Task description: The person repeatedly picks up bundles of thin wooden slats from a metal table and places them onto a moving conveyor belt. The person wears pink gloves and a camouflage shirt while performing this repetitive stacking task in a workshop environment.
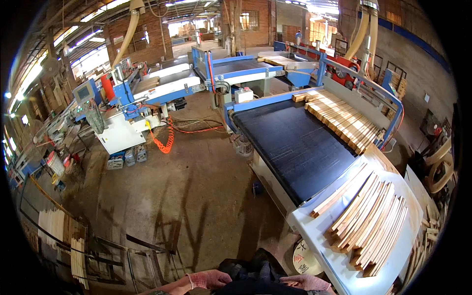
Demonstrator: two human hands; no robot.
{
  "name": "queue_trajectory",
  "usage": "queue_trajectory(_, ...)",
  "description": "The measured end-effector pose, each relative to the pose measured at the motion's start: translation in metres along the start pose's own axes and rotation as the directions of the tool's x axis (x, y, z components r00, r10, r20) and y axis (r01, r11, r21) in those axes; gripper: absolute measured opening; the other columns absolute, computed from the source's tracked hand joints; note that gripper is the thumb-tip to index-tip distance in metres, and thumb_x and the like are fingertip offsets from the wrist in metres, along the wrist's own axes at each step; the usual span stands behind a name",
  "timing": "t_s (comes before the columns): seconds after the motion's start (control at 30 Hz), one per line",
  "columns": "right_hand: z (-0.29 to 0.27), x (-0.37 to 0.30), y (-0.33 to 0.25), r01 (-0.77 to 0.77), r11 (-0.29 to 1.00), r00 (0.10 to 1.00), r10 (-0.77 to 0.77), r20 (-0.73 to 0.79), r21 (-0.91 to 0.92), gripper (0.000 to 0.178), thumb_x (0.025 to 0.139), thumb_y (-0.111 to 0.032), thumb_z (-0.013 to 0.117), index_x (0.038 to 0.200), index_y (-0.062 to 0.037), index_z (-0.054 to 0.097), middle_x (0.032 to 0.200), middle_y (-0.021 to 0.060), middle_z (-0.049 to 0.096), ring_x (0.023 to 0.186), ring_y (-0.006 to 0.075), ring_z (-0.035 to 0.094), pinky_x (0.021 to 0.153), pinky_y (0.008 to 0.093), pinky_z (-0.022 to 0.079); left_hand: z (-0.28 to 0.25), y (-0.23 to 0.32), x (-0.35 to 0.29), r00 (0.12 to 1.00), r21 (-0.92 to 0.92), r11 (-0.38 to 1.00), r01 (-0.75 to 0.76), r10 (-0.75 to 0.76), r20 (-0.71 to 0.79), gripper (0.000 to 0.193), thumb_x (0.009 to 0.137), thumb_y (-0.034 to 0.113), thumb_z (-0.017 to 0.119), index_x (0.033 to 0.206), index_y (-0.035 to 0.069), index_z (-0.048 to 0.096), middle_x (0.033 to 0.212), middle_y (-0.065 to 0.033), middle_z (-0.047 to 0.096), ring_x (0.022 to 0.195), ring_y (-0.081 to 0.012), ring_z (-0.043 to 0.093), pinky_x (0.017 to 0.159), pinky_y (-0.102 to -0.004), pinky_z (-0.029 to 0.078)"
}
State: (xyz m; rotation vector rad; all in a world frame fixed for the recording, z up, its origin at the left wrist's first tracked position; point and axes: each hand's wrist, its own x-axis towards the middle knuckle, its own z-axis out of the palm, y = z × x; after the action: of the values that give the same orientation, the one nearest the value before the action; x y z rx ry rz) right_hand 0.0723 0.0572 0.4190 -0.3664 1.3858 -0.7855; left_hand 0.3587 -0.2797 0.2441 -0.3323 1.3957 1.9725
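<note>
At the lower edge, my left hand (210, 279), in a reddish work glove, is closed with its fingers curled beside the dark clothing at my waist. My right hand (307, 282) wears a similar glove on the other side of that clothing, its fingers pressed together and pointing inward. Whatever either hand grips is too small or hidden to make out. Nearest to the right hand is a pale metal table (322, 241) bearing a fanned row of narrow wooden strips (373, 216). Beyond it, more wooden strips (344, 118) lie side by side on a black conveyor belt (290, 142).
A blue guard frame (396, 105) spans the conveyor. At left stand a white machine cabinet (120, 132) and a coiled orange air hose (164, 142). Stacked strips (54, 226) sit on a metal rack at lower left. A round stool (305, 258) stands beside the table.
</note>
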Motion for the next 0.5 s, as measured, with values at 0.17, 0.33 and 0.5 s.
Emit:
queue_trajectory(0.17,-0.002,0.012,0.011,0.0,0.995,1.0,-0.002,0.015,0.101,0.054,0.105,-0.011,0.071,0.156,-0.0023,0.055,0.141,0.008,0.07,0.118,0.0124,0.066,0.105,0.0245,0.055,0.006,0.034,0.006,0.998,0.348,0.937,0.007,0.017,-0.066,0.027,0.101,0.023,0.069,0.123,0.008,0.071,0.104,-0.0027,0.075,0.099,-0.0158,0.068,0.089,-0.0333,0.054)
queue_trajectory(0.33,-0.003,0.011,0.018,0.094,0.983,0.99,-0.109,-0.088,-0.157,0.044,0.106,-0.01,0.069,0.15,-0.0061,0.063,0.133,0.0057,0.074,0.111,0.0117,0.068,0.099,0.0262,0.058,0.005,0.054,0.017,0.989,0.693,0.721,0.003,0.098,-0.107,0.027,0.098,0.027,0.066,0.121,0.015,0.071,0.102,-0.0073,0.073,0.099,-0.0265,0.071,0.089,-0.0395,0.053)
queue_trajectory(0.5,-0.005,-0.005,0.011,0.123,0.972,0.983,-0.147,-0.11,-0.201,0.048,0.106,-0.01,0.068,0.154,-0.0101,0.06,0.133,0.0043,0.074,0.114,0.0107,0.067,0.101,0.027,0.054,0.015,0.069,0.028,0.976,0.694,0.716,-0.076,0.196,-0.095,0.024,0.098,0.025,0.066,0.12,0.014,0.071,0.102,-0.0083,0.074,0.099,-0.0289,0.071,0.089,-0.0403,0.053)
